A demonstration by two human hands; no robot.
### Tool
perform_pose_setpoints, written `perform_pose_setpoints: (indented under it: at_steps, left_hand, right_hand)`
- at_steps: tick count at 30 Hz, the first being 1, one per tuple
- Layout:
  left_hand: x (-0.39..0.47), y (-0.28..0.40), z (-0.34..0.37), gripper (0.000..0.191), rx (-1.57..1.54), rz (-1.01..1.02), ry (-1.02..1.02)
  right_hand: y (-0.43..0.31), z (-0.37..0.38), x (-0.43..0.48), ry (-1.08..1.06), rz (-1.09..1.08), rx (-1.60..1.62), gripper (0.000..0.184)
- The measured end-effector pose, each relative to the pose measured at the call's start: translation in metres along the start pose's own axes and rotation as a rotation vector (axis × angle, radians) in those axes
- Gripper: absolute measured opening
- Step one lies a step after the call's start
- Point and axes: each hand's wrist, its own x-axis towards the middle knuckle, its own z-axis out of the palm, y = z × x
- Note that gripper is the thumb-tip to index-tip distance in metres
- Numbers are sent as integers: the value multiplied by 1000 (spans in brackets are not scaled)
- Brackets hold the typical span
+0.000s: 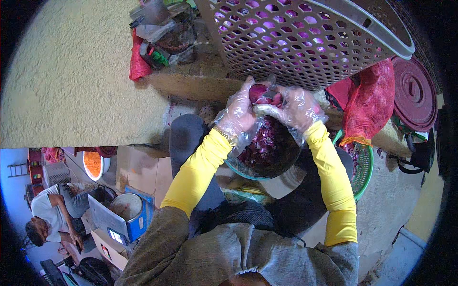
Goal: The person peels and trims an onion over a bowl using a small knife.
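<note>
My left hand (238, 112), in a clear plastic glove, grips a red onion (256, 93) by its side. My right hand (297, 109), gloved the same way, meets it from the right. Between them shows a small grey blade-like piece (271, 94), seemingly a knife held in the right hand, its handle hidden by the fingers. Reddish onion flesh lies against the right fingers. Directly beneath is a round basin (247, 176) with a blue-green rim, between my knees. Purple onion pieces or skins (263, 144) fill much of it.
A perforated plastic crate (272, 46) of red onions stands just beyond my hands. Right of it are a red mesh sack (372, 100), a maroon lid (415, 93) and a green basket (368, 171). Another person (53, 214) sits at the left, near a blue container (137, 218).
</note>
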Motion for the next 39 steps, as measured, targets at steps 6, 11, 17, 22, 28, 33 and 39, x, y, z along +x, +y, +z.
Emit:
perform_pose_setpoints:
  at_steps: [6, 11, 17, 22, 28, 33, 39]
  left_hand:
    - [-3, 1, 0, 49, 30, -4, 19]
    - [-2, 0, -5, 48, 18, 48, 6]
    - [-4, -3, 9, 49, -11, 98, 149]
    - [-7, 3, 12, 52, 64, 43, 154]
    - [3, 10, -2, 51, -162, 62, 190]
    - [2, 12, -6, 47, -164, 75, 135]
    - [1, 11, 0, 52, -238, 59, 187]
  right_hand:
    - [-4, 1, 0, 18, 53, 51, 63]
    - [-3, 5, 0, -5, 46, 24, 59]
    - [3, 7, 2, -98, 31, -33, 60]
    - [6, 9, 0, -140, -35, -134, 65]
    - [-4, -3, -5, -264, -124, -129, 60]
    - [8, 9, -5, -168, -165, -120, 61]
    - [2, 2, -3, -173, -115, -165, 62]
